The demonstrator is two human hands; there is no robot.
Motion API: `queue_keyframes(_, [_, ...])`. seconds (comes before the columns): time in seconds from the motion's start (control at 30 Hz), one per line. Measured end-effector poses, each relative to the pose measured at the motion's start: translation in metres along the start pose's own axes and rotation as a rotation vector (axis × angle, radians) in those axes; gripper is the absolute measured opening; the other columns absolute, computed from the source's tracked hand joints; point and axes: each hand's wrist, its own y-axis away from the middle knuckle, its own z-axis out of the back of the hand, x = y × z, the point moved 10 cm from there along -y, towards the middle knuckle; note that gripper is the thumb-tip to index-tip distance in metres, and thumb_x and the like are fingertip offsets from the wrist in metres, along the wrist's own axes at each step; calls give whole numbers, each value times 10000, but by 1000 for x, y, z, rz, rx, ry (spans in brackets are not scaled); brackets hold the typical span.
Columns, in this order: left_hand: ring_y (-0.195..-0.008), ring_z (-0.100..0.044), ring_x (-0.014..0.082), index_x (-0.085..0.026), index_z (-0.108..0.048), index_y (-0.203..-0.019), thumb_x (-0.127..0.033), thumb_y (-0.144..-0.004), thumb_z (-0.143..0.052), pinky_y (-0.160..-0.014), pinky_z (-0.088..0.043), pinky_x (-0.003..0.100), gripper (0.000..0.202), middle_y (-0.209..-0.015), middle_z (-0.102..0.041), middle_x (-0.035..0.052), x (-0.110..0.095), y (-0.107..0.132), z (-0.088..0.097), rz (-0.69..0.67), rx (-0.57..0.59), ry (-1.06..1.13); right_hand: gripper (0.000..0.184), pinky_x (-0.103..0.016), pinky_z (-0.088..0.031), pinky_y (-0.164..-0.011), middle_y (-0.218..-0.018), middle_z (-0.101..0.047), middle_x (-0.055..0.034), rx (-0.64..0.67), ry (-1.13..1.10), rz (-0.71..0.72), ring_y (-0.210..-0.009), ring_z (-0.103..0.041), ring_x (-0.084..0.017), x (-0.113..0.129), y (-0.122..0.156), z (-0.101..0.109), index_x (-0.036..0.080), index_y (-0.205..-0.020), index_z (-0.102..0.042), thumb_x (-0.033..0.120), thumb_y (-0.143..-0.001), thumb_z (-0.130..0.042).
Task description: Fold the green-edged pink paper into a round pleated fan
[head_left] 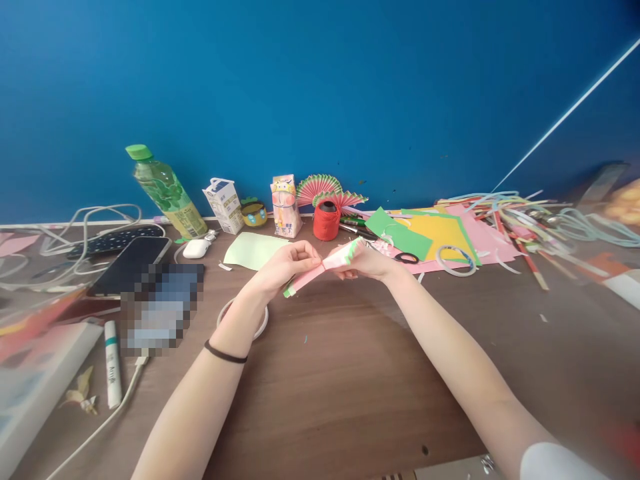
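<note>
Both hands hold a folded pink paper strip with green ends (320, 268) above the brown table (350, 373). My left hand (285, 265) pinches its middle and lower part, fingers closed. My right hand (369, 261) grips the upper end near the green edge, fingers also closed. The strip is pleated like a fan and slopes up to the right. A black band sits on my left wrist.
A green bottle (165, 190), small cartons (223, 204), a red thread spool (327, 220) and finished paper fans (325, 190) stand at the blue wall. Coloured sheets (430, 233), paper strips and a tape ring (454, 260) lie right. Phones, cables and a glue stick (112, 363) lie left.
</note>
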Motion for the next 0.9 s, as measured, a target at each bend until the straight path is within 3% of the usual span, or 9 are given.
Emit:
queue_keyframes(0.2, [-716, -574, 120, -151, -558, -680, -262, -685, -661, -681, -428, 251, 152, -751, -625, 13, -10, 3, -11, -61, 144, -198, 136, -179, -283, -375, -495, -535, 29, 38, -25, -48, -407, -418, -60, -2, 2, -4, 131, -708, -626, 182, -656, -511])
queue_keyframes(0.33, [-720, -582, 131, -161, -576, -694, -244, -684, -637, -684, -435, 260, 104, -750, -637, 12, -7, 3, -14, -57, 177, -374, 82, -214, -421, -486, -554, -612, -3, 55, -93, -68, -507, -560, -111, -4, 2, -9, 125, -707, -605, 171, -678, -543])
queue_keyframes(0.47, [-575, -547, 118, -172, -567, -700, -228, -698, -593, -592, -418, 249, 62, -594, -591, -18, -3, 2, -15, -44, 169, -488, 114, -300, -507, -599, -713, -684, -69, 80, -220, -102, -654, -664, -198, -7, 3, -16, 125, -731, -578, 217, -688, -629])
queue_keyframes(0.57, [-591, -537, 130, -177, -585, -672, -218, -680, -581, -577, -403, 248, 42, -605, -579, -10, -7, 2, -11, -76, 98, -639, 156, -330, -523, -607, -714, -677, -67, 37, -260, -114, -647, -671, -215, -9, 1, -14, 126, -721, -567, 237, -671, -664])
queue_keyframes(0.7, [-730, -540, 168, -192, -622, -659, -220, -674, -571, -650, -397, 261, 60, -675, -587, 5, -19, 2, -11, -159, 3, -847, 149, -286, -487, -626, -678, -651, -33, -53, -205, -96, -646, -643, -172, -8, -1, -6, 124, -701, -575, 214, -636, -674])
queue_keyframes(0.9, [-734, -530, 174, -199, -586, -678, -239, -703, -539, -671, -388, 277, 67, -713, -581, 6, -13, 1, -7, -97, -22, -867, 136, -204, -345, -558, -620, -563, 34, -151, 57, -40, -589, -487, -75, -2, -2, 3, 122, -667, -593, 218, -602, -664])
